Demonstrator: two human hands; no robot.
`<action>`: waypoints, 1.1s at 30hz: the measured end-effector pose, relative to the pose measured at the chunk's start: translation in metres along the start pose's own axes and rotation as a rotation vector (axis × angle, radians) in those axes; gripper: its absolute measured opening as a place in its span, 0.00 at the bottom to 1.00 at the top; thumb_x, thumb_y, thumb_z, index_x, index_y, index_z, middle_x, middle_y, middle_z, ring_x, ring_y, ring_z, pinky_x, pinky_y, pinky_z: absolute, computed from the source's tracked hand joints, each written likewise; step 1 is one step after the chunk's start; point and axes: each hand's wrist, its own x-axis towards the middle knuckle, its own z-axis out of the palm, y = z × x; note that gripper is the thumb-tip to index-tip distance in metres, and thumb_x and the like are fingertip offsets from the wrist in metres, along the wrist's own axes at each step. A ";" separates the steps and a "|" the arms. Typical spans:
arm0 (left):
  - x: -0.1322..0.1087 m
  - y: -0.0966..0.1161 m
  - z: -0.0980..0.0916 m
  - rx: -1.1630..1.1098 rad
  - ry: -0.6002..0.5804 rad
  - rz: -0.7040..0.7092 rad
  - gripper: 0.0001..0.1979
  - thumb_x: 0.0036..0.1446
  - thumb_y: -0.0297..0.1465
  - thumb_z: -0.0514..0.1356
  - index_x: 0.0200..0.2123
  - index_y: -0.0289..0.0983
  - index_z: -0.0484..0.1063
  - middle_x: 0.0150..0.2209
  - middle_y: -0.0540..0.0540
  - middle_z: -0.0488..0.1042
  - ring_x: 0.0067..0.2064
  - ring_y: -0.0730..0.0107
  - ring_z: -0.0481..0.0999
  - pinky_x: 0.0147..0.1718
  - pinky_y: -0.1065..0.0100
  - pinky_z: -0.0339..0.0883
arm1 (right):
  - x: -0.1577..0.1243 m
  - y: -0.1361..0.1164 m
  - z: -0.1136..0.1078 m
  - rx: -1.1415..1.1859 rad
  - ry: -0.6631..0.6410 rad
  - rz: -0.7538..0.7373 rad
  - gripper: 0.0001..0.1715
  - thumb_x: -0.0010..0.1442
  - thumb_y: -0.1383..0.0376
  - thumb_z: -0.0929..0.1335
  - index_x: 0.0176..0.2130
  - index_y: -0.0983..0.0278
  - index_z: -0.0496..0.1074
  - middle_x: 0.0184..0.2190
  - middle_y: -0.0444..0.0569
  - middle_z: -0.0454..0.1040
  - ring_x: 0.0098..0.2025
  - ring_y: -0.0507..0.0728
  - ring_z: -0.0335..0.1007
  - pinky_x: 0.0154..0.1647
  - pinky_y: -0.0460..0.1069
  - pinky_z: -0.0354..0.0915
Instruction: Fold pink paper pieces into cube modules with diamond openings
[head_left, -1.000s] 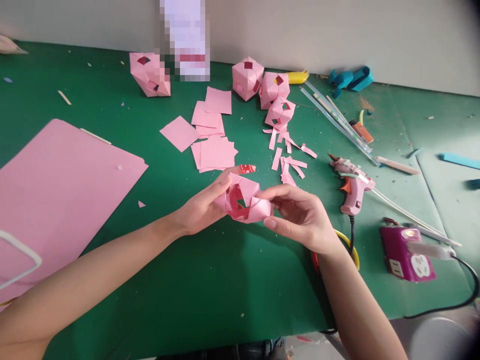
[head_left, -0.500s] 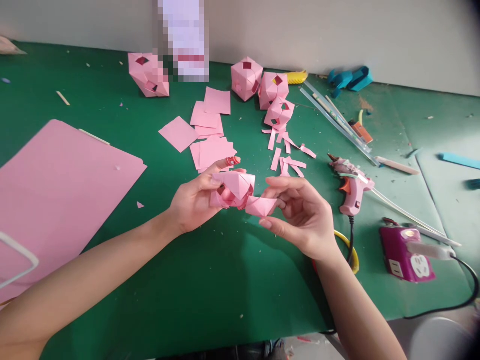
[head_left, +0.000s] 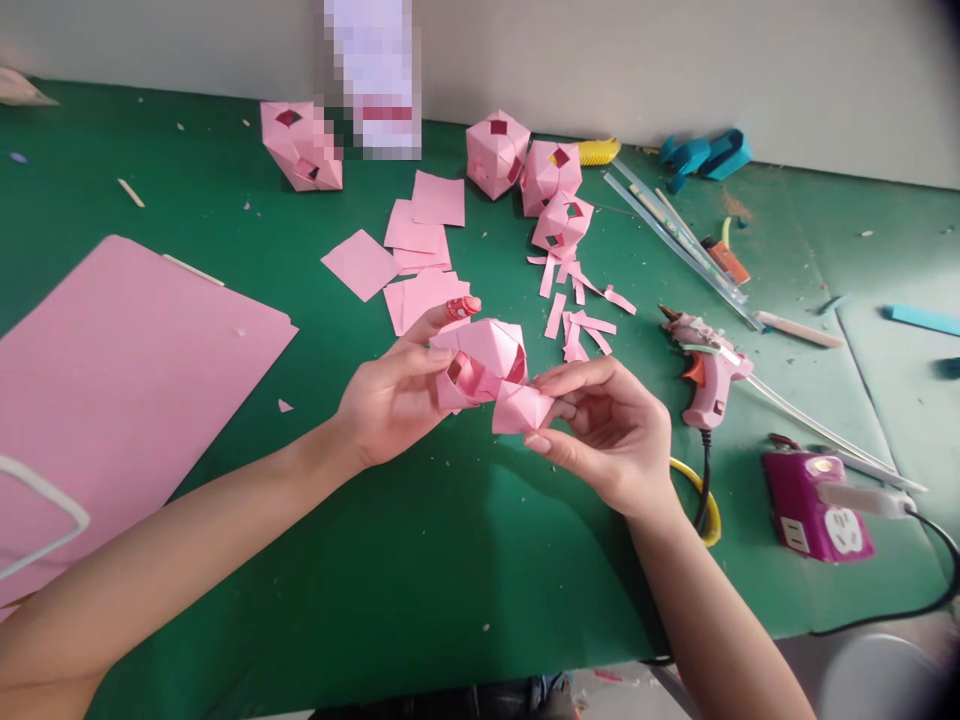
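Observation:
Above the green table I hold a partly open pink folded-paper shape (head_left: pixel 486 347). My left hand (head_left: pixel 394 400) is closed on its left side, with the thumb on the near face and a finger with a red decorated nail raised behind. My right hand (head_left: pixel 611 425) pinches a pointed paper flap (head_left: pixel 521 408) at the shape's lower right between thumb and fingers. A dark gap shows between this flap and the upper part. Beyond my hands lie several loose pink paper squares (head_left: pixel 360 265) and a scatter of thin pink paper strips (head_left: pixel 555 315).
Finished-looking pink paper balls (head_left: pixel 497 155) stand near the wall, another paper shape (head_left: pixel 300 150) further left. A large pink sheet (head_left: pixel 142 370) covers the left side. To the right are a pink glue gun (head_left: pixel 709 370), a purple power socket block (head_left: pixel 814 505) with cables, and glue sticks (head_left: pixel 682 235).
My left hand has tilted the paper shape up a little, showing more of its inside. My right fingers have closed onto the flap, which now turns its face more toward me.

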 end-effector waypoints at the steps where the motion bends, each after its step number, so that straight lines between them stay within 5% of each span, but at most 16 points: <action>1: -0.001 0.000 0.001 -0.026 0.001 -0.002 0.18 0.59 0.30 0.63 0.52 0.48 0.76 0.47 0.49 0.81 0.47 0.61 0.80 0.46 0.61 0.72 | 0.000 0.000 0.000 -0.002 0.004 -0.007 0.21 0.50 0.73 0.82 0.42 0.59 0.80 0.38 0.44 0.82 0.35 0.51 0.80 0.36 0.45 0.81; 8: -0.003 0.000 0.003 -0.059 -0.019 -0.025 0.21 0.56 0.26 0.62 0.52 0.48 0.77 0.53 0.50 0.80 0.49 0.61 0.79 0.45 0.61 0.72 | -0.001 0.001 0.000 -0.004 0.005 -0.012 0.23 0.49 0.74 0.82 0.43 0.58 0.81 0.38 0.44 0.82 0.35 0.51 0.80 0.37 0.45 0.81; 16: -0.002 0.003 0.006 0.043 0.013 0.027 0.18 0.55 0.28 0.65 0.50 0.46 0.76 0.50 0.50 0.79 0.45 0.63 0.78 0.41 0.65 0.72 | -0.002 -0.001 0.000 -0.052 -0.004 -0.013 0.22 0.52 0.74 0.81 0.45 0.58 0.80 0.39 0.43 0.83 0.36 0.51 0.81 0.37 0.45 0.81; 33: -0.004 0.004 0.008 0.104 -0.008 0.108 0.17 0.56 0.29 0.68 0.49 0.48 0.79 0.48 0.50 0.80 0.49 0.61 0.78 0.48 0.60 0.73 | -0.002 -0.001 0.000 -0.076 -0.002 0.017 0.20 0.53 0.71 0.81 0.46 0.60 0.81 0.40 0.45 0.84 0.37 0.53 0.82 0.38 0.46 0.82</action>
